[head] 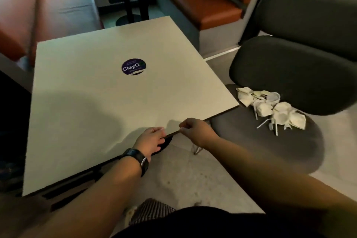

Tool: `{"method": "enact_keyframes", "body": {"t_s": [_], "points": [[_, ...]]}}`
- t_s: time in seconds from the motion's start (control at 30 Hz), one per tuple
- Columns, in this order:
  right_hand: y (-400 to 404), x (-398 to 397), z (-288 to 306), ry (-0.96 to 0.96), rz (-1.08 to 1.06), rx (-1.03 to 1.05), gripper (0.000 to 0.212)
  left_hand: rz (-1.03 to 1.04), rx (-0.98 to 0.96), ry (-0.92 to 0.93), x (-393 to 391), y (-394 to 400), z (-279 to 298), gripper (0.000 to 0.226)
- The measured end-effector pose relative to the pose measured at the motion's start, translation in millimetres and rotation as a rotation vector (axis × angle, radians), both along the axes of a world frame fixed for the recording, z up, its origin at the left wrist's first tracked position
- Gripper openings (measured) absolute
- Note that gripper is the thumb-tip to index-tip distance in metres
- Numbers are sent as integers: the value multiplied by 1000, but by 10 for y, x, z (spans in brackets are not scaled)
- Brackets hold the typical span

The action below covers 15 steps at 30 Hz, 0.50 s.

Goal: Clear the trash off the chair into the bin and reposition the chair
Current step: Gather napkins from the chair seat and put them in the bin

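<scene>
Clearly the clearing has not begun: the trash point(270, 109) lies heaped on the chair point(270, 141) seat, right of the table point(116, 102). Both hands meet at the table's near edge, left hand point(151, 139) fingers curled over it, right hand point(195, 131) seemingly pinching it. Next, reach right for the trash; no bin shows.

Dim room; grey floor point(179, 176), white table point(108, 106), orange booth seats point(212, 11).
</scene>
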State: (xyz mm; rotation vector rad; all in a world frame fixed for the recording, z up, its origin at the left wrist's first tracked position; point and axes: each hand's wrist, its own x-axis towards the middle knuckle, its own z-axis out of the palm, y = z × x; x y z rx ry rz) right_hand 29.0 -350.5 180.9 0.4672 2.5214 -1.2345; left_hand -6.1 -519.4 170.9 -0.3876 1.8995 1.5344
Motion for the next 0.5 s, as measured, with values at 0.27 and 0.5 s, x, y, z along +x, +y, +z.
{"method": "enact_keyframes", "body": {"t_s": [0.27, 0.5], "points": [[1325, 283, -202, -24, -347, -44, 23, -281, -49, 5, -176, 1308, -34, 6], [2263, 236, -439, -66, -618, -71, 19, -489, 6, 7, -691, 2497, -120, 7]]}}
